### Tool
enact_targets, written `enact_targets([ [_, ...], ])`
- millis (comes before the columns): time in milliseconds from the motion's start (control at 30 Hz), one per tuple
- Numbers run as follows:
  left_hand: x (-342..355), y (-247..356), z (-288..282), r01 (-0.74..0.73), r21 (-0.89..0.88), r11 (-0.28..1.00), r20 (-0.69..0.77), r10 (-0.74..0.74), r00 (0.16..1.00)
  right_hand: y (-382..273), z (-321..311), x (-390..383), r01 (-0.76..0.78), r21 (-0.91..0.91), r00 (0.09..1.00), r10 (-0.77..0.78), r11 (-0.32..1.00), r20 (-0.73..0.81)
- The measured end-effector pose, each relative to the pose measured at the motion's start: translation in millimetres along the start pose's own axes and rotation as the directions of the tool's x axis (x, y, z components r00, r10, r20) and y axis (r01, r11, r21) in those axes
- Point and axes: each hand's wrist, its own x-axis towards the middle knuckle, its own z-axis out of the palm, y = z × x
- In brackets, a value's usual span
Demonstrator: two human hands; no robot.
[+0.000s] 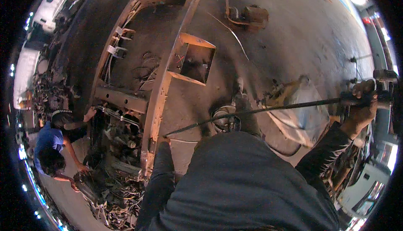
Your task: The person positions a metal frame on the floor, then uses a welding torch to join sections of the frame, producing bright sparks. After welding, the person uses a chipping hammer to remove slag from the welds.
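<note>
At the far right, my right hand (362,105) is raised and closed around the end of a long dark rod (252,111). Dark, bulky shapes beside that hand are hard to make out. Across my front the rod slants down to the left, and its thin tip meets the rusty vehicle frame rail (156,109). My left hand (164,140) is at the rail, right by the rod's tip. Its fingers are too small and partly hidden to tell their grip. Engine and axle parts (119,134) lie between the rails, left of my left hand.
A person in blue (50,147) crouches at the left, hands at the machinery. An open bracket box (197,63) juts from the rail. A rusty part (254,17) lies on the floor ahead. Right of my legs sits a pale covered bundle (298,122). Vehicles line both sides.
</note>
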Motion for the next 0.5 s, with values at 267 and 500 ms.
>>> enact_targets([
  [267, -72, 171, 6, 0.024, 0.205, 0.978, 0.048, -0.035, 0.998, 152, -69, 191, -0.131, -0.145, 0.991, 0.127, 0.981, -0.037],
  [500, -34, 193, 12, 0.308, 0.037, 0.951, -0.137, -0.300, 0.944, 195, -97, 276, -0.286, -0.022, 0.956, 0.286, 0.958, 0.056],
])
